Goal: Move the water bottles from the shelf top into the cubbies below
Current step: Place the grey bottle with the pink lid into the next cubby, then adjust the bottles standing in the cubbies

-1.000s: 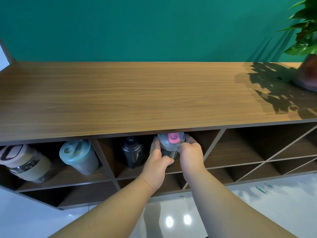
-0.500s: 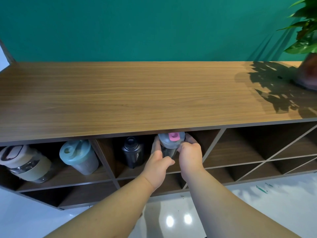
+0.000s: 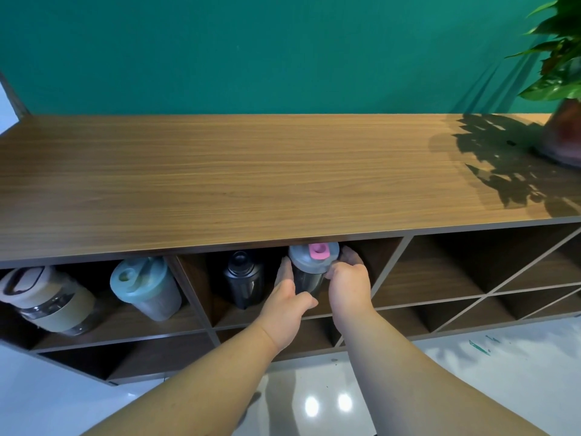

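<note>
Both hands (image 3: 317, 291) clasp a grey-lidded bottle (image 3: 309, 269) (pink cap).

Two bare forearms are shown entering from the lower edge of the frame. No sleeves, gloves, watches or rings are worn. The left hand (image 3: 284, 305) and right hand (image 3: 350, 286) are seen from the back, with short nails.

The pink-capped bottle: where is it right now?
In the head view, the pink-capped bottle stands in the middle upper cubby, right of the black bottle, held between the left hand and right hand.
</note>
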`<action>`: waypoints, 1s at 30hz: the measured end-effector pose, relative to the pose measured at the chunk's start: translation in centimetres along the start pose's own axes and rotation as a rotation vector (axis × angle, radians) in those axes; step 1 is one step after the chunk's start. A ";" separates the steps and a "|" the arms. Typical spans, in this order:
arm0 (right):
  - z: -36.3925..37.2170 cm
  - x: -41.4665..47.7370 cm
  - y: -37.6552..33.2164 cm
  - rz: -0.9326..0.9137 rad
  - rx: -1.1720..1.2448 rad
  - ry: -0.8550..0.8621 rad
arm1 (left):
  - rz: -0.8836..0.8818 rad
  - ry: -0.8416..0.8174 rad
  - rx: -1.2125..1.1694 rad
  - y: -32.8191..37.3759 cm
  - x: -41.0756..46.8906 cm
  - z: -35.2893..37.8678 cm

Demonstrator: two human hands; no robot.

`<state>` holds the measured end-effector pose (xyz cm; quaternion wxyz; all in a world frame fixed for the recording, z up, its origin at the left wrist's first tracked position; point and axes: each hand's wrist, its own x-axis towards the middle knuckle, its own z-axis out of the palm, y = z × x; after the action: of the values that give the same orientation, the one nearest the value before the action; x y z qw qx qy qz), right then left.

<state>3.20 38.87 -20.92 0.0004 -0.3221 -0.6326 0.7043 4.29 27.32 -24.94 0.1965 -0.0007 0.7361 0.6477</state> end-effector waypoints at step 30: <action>7.7 -3.9 3.6 -0.024 -0.310 -0.386 | 0.011 0.195 -0.032 -1.1 -5.2 -9.7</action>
<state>4.24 29.66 -22.38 -0.1614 -0.1704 -0.7251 0.6474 6.54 16.57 -23.67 0.1203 -0.0630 0.7413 0.6573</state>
